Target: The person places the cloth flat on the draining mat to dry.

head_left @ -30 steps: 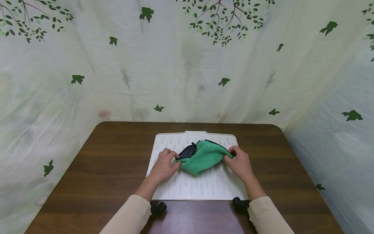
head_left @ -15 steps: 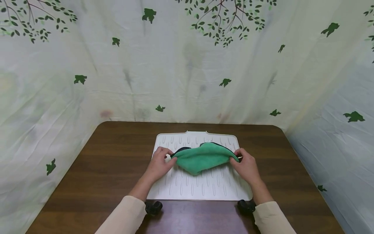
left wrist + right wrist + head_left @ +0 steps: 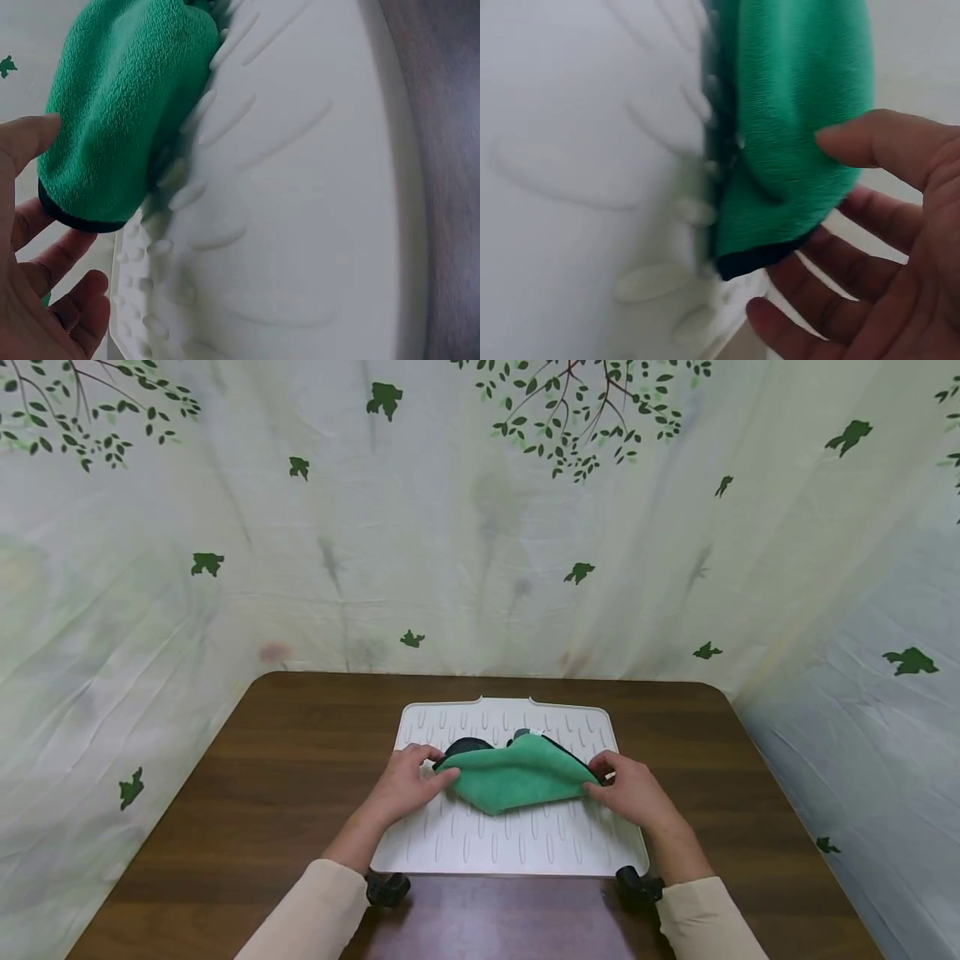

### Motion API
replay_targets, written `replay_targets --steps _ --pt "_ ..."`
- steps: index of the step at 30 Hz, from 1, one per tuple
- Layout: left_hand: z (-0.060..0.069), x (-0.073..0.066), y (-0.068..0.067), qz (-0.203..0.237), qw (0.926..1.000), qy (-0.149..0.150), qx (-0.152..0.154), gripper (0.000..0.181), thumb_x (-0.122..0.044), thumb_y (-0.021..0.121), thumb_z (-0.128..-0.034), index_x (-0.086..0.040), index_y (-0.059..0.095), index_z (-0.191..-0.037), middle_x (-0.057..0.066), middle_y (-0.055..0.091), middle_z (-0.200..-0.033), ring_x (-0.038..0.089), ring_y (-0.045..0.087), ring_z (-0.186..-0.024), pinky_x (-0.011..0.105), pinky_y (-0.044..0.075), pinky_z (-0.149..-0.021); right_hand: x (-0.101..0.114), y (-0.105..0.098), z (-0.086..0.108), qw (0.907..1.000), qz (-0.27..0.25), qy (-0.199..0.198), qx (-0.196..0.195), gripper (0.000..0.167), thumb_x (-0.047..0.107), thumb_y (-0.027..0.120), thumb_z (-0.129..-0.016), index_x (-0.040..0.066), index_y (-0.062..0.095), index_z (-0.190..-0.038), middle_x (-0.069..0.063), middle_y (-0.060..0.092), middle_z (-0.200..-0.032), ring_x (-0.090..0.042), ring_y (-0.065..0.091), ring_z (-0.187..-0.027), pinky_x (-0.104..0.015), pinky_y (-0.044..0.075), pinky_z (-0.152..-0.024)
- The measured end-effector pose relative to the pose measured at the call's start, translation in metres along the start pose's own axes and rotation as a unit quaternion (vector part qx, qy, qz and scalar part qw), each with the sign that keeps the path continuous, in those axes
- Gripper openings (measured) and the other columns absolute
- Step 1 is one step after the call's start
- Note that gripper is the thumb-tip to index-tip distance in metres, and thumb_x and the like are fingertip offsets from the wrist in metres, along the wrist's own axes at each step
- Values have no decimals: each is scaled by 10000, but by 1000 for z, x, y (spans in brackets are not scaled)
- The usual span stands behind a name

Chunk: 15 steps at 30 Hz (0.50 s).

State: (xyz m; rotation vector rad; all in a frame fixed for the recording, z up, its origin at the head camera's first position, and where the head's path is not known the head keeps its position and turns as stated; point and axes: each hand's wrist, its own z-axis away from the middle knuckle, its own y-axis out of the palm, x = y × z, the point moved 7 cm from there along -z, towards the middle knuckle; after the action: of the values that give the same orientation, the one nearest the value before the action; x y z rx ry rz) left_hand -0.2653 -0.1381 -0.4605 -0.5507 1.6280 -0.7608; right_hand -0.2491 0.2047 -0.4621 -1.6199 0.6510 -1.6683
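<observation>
A green towel-like cloth [image 3: 517,777] with dark edging is stretched between both hands over a white ridged board [image 3: 517,852]. My left hand [image 3: 405,781] pinches its left end, thumb on the green face and fingers behind. At the opposite end my right hand [image 3: 630,789] pinches the cloth in the same way. In the left wrist view the dark hem [image 3: 79,217] shows beside the fingers. The right wrist view shows another stretch of dark hem [image 3: 757,259] below the thumb. Dark material [image 3: 467,745] peeks out behind the cloth's top edge; its form is mostly hidden.
The board lies on a brown wooden table [image 3: 300,760], with a purplish glossy surface [image 3: 502,914] in front of it. A pale curtain [image 3: 450,527] printed with leaves hangs behind the table and at both sides. Black wrist devices [image 3: 388,889] sit under the sleeves.
Both hands have moved apart, drawing the crumpled cloth out into a wider, smoother shape. In the last half second the hands and cloth have sunk slightly toward the board.
</observation>
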Motion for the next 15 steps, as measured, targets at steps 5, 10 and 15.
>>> replay_targets --steps 5,10,15 --pt "-3 -15 8 -372 9991 52 214 544 -470 721 -924 -137 641 -1347 86 701 -1280 341 553 -1171 547 429 -1031 3 3 5 9963 815 -24 267 440 213 828 -820 70 694 -1214 -177 650 -1236 -390 539 -1149 -553 527 -915" --pt "-9 -37 21 -996 9928 444 498 623 -523 720 -909 -215 581 -1433 39 700 -1310 328 568 -1117 536 403 -992 -4 4 5 9910 1327 13 197 503 151 817 -798 72 691 -1278 -287 480 -1451 -554 337 -1306 -707 442 -984" --pt "-13 -53 31 -1101 9886 801 643 404 -386 721 -947 -195 671 -1299 27 736 -1221 310 654 -1061 521 471 -929 -9 6 -1 9901 1314 -484 -87 382 91 726 -874 -13 702 -1241 -289 541 -1429 -577 400 -1321 -695 364 -1066"
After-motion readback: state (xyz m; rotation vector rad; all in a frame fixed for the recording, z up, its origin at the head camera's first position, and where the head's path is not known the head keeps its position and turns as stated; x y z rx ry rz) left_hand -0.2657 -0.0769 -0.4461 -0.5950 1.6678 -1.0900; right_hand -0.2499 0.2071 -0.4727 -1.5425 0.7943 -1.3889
